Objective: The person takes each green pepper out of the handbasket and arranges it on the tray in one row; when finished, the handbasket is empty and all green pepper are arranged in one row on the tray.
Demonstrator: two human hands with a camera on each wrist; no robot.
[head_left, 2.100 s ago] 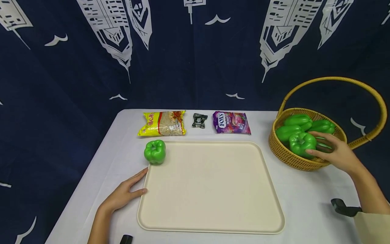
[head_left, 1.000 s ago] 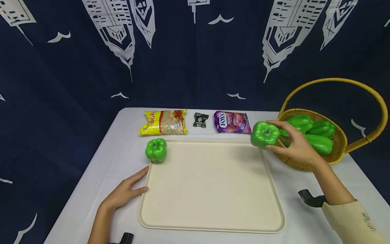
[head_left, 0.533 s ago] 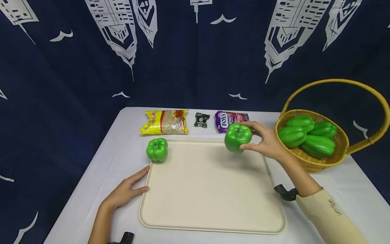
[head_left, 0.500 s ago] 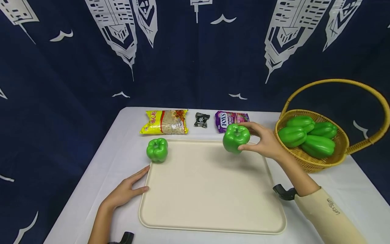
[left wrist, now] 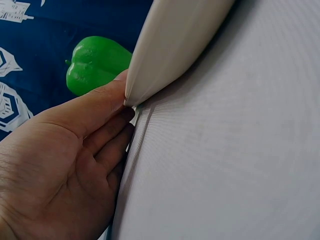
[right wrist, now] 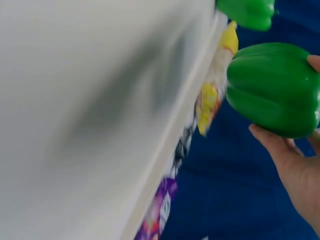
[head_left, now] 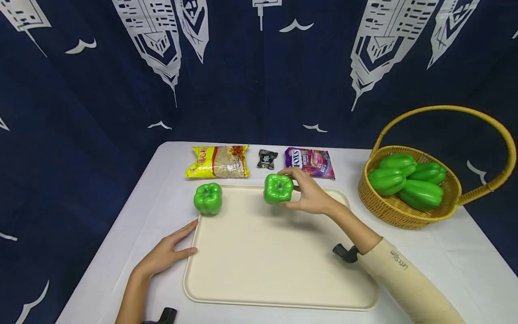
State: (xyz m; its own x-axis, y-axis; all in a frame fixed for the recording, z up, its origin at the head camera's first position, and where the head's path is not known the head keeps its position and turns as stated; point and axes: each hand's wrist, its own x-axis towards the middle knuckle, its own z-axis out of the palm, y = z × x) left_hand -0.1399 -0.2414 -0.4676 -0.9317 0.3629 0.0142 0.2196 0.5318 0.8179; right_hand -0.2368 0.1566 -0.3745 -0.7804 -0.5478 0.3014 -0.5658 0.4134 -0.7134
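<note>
My right hand grips a green bell pepper between thumb and fingers, raised over the far part of a cream tray. The right wrist view shows this bell pepper large, above the tray surface. A second green bell pepper sits at the tray's far left corner. Along the left rim lies my left hand, fingers extended; in the left wrist view its thumb touches the tray edge.
A wicker basket with a tall handle stands at the right, holding several green peppers. Behind the tray lie a yellow food bag, a small black packet and a purple FOX'S candy bag. A navy printed cloth hangs behind.
My right hand has taken a bell pepper out of the basket and carried it left over the tray. My left hand has stayed at the tray's left edge.
</note>
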